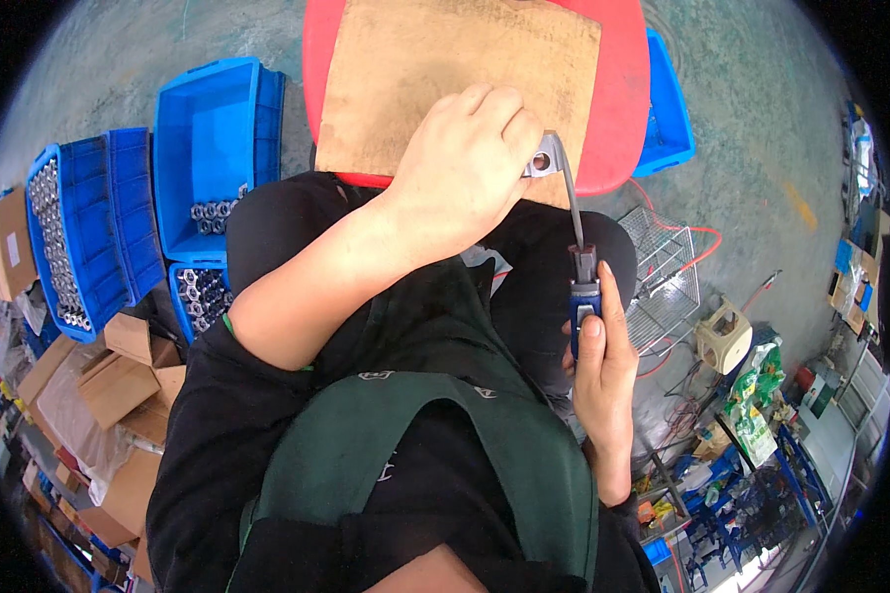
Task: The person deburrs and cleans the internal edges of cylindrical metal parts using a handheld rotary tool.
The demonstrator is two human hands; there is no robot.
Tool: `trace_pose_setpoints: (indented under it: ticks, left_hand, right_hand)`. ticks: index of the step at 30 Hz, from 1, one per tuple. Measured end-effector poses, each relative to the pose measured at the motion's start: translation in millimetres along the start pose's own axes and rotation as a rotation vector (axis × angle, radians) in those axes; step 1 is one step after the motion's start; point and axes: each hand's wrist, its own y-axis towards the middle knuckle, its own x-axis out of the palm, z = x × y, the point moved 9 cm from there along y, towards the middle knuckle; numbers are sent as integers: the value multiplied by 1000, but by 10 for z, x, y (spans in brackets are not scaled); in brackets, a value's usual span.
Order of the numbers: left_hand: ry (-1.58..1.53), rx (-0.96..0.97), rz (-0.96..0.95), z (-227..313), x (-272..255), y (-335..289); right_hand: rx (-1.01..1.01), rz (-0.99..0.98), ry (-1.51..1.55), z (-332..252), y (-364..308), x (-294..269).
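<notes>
My left hand (465,168) is closed round a small silver metal part (541,163) with a round hole, just over the brown board (396,79). Its fingers hide most of that part. Closed round the dark blue handle of a hook-bladed deburring tool (585,296), my right hand (608,366) has its thumb along the handle. The tool's thin grey shaft runs up from the handle and bends over beside the metal part; whether its tip touches the hole's edge I cannot tell.
The board lies on a red seat (618,109). Blue crates (203,119) at the left hold several metal parts, and another crate (669,109) stands behind the seat. A wire basket (663,267), red hose and beige stool (724,336) are at the right; cardboard boxes (119,385) lie lower left.
</notes>
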Motion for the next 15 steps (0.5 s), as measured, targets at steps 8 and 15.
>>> trace_pose_setpoints:
  ticks: [8,15]
  left_hand:
    - [-31,11,33,12,23,-25]
    - [-25,6,7,-4,20,-30]
  right_hand:
    - [-133,43,59,-236,403,109]
    - [19,4,26,51,98,81]
